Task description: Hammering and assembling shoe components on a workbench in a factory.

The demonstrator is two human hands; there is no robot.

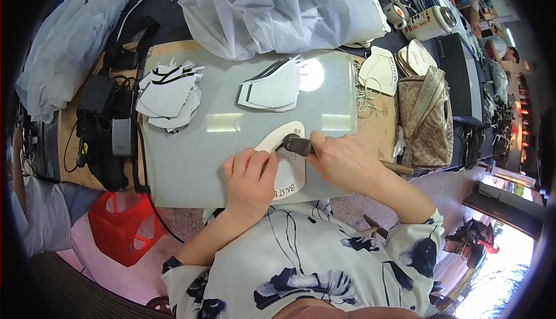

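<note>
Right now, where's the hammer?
In the head view, the hammer is in the right hand, its head over the white template, right of the left hand.

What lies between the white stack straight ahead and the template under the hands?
Head view: only a bare strip of grey work surface separates the stack from the template.
</note>
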